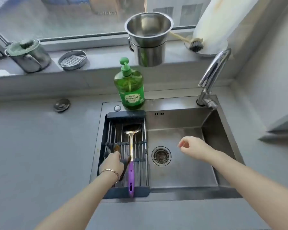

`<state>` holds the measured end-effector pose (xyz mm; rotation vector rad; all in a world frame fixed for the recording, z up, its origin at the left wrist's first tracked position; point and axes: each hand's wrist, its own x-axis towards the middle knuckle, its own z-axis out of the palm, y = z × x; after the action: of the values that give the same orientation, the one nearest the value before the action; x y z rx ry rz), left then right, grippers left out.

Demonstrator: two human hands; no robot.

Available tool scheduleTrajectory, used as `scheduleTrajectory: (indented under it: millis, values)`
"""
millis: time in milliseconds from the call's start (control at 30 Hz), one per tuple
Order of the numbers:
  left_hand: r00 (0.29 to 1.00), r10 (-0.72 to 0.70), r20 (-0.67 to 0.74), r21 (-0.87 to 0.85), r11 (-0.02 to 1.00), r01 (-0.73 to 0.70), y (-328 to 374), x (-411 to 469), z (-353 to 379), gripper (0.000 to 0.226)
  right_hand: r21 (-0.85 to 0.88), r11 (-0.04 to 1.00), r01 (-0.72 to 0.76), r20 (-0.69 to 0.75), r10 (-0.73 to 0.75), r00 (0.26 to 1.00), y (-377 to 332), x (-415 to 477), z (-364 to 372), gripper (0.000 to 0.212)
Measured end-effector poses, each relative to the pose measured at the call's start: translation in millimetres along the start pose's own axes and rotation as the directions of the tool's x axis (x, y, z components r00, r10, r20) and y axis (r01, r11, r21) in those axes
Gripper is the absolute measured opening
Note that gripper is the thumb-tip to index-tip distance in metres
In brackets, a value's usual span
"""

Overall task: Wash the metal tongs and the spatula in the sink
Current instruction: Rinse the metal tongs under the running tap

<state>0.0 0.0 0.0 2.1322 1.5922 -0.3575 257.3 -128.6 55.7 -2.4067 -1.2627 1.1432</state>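
Tongs mostly buried under left hand
It grips them on the rack by the spatula; right hand loose, empty over steel sink, grey desk around.

One spatula, one pair of tongs, one soap bottle, one rack and one faucet.

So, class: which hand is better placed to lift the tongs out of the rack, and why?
The left hand: it grips the tongs in the rack. The right hand hangs empty over the open basin, away from them, better placed for the tap.
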Motion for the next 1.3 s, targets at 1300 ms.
scheduleTrajectory:
  millis: [1300]
  values:
    - [0.997, 0.033, 0.065, -0.856, 0.515, 0.039, 192.9, -67.8, -33.6, 0.012, 0.567, 0.815, 0.118, -0.056, -0.104, 0.993, -2.7, -63.1, 2.1, 0.015]
